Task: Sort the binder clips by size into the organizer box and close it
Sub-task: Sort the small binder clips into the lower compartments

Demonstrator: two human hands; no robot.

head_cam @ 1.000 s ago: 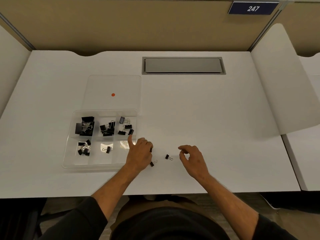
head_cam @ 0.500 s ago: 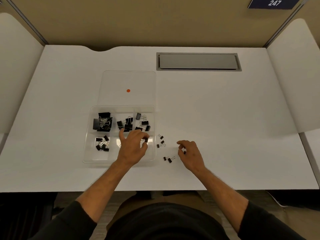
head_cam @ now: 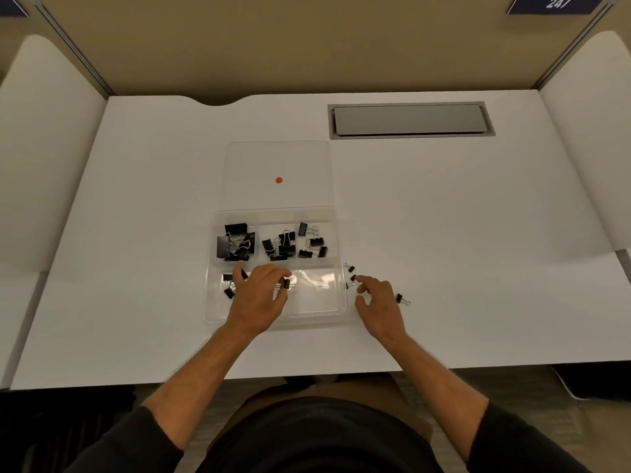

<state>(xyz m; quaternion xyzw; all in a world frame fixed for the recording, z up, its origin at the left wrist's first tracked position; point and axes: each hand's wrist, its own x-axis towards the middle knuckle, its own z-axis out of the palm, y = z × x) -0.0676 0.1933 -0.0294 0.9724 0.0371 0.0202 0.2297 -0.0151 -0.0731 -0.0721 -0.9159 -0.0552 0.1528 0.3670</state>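
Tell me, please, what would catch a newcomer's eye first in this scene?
The clear organizer box at the desk's middle, with black clips in its back three compartments and its lid lying flat behind. The left hand holds a small clip over the front row; the right hand reaches for loose clips beside the box.

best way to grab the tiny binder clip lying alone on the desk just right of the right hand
Pinch the tiny binder clip across its black body, coming from above. It lies flat on the desk with its wire handles trailing toward the lower right, so the body is the bulkier, steadier part. The right hand is right beside it and nothing crowds it, so a thumb-and-forefinger pinch should do.
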